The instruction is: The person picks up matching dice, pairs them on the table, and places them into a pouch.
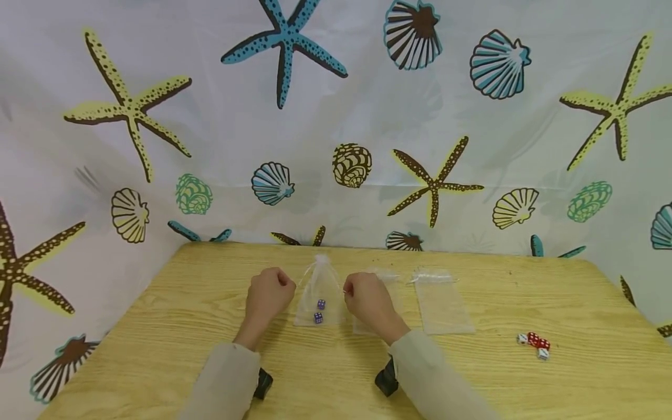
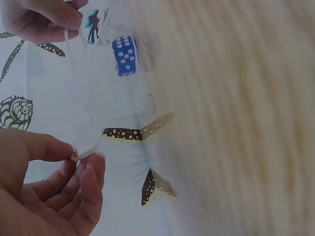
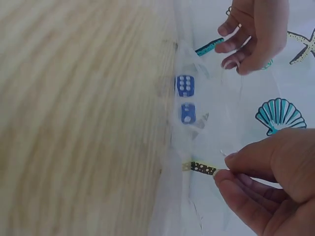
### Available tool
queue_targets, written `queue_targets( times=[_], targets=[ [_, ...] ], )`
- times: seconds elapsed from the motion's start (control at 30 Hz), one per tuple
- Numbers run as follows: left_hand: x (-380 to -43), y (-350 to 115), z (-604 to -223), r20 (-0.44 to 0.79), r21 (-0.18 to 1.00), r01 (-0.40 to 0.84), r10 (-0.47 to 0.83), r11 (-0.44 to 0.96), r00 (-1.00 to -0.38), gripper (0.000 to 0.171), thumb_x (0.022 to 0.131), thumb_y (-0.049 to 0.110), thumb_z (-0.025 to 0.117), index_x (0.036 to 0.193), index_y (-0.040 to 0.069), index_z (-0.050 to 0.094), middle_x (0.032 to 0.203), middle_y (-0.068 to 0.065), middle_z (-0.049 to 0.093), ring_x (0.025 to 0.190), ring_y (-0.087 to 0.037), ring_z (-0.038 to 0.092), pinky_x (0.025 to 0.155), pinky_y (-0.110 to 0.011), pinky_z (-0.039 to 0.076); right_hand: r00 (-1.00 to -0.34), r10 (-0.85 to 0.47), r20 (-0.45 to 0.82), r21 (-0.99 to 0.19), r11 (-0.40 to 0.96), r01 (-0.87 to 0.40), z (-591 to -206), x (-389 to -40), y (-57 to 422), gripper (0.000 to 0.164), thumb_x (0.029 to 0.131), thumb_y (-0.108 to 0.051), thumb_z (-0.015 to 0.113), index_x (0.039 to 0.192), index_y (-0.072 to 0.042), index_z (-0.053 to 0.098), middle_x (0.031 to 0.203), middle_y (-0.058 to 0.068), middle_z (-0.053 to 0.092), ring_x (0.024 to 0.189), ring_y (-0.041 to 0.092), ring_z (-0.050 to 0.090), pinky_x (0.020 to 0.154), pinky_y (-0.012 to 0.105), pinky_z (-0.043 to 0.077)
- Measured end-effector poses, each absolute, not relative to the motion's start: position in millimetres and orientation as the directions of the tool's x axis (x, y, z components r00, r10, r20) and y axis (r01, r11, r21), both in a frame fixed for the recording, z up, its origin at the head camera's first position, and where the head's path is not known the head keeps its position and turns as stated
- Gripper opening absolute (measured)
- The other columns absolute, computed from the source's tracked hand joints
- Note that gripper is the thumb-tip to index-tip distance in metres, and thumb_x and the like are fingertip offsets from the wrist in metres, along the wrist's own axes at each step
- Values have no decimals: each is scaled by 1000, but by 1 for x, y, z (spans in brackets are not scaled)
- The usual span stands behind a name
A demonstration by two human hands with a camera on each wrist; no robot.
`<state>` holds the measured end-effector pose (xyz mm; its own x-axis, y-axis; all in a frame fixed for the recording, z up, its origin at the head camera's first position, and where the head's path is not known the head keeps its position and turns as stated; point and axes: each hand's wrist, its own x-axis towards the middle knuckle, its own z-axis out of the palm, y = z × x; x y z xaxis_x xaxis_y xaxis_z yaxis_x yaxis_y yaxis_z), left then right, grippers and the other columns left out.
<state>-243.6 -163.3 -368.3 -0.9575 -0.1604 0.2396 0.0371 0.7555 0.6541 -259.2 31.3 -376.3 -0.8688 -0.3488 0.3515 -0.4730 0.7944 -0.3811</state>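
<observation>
A sheer white drawstring pouch [image 1: 329,291] lies on the table between my hands, its gathered neck pointing away from me. Two blue dice with white pips, the upper die [image 1: 321,304] and the lower die [image 1: 318,318], show through its fabric. My left hand [image 1: 269,294] is at the pouch's left side, pinching a loop of its white drawstring [image 2: 87,151] between thumb and fingers. On the opposite side, my right hand [image 1: 367,297] pinches the other end of the cord between thumb and index finger. The cord spreads out from the neck toward both hands.
Partly behind my right hand lies a second sheer pouch [image 1: 389,286]. A third pouch [image 1: 445,303] lies flat farther right. Two red dice [image 1: 533,339] and two white dice [image 1: 543,353] sit grouped at the right. A curtain [image 1: 315,128] printed with sea shapes borders the wooden table [image 1: 157,350].
</observation>
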Motion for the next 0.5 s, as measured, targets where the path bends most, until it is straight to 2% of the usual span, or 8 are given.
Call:
queue_targets(
  times=[0.13,0.27,0.5],
  targets=[
    [-241,-155,-369,199,651,62,-92,756,-976,17,76,6,50,59,9,52,48,0,45,41,-11,34,38,-22,28,-870,-381,313,-387,786,-483,-379,-255,25,9,79,-2,60,79,-6,68,74,5,65,62,13,58,56,24,47],
    [-239,-150,-371,143,606,58,-36,793,-989,27,77,5,51,52,13,44,43,3,33,39,-9,25,37,-20,20,-875,-432,218,-393,782,-484,-382,-252,16,12,78,-1,60,85,-4,69,82,6,67,69,14,60,62,25,49],
    [-236,-146,-371,83,553,31,-18,833,-996,21,79,6,54,58,10,51,47,0,42,39,-9,31,35,-20,23,-846,-530,59,-375,774,-511,-384,-249,6,14,80,-4,59,92,-3,66,83,5,65,59,8,45,55,21,41]
  ],
)
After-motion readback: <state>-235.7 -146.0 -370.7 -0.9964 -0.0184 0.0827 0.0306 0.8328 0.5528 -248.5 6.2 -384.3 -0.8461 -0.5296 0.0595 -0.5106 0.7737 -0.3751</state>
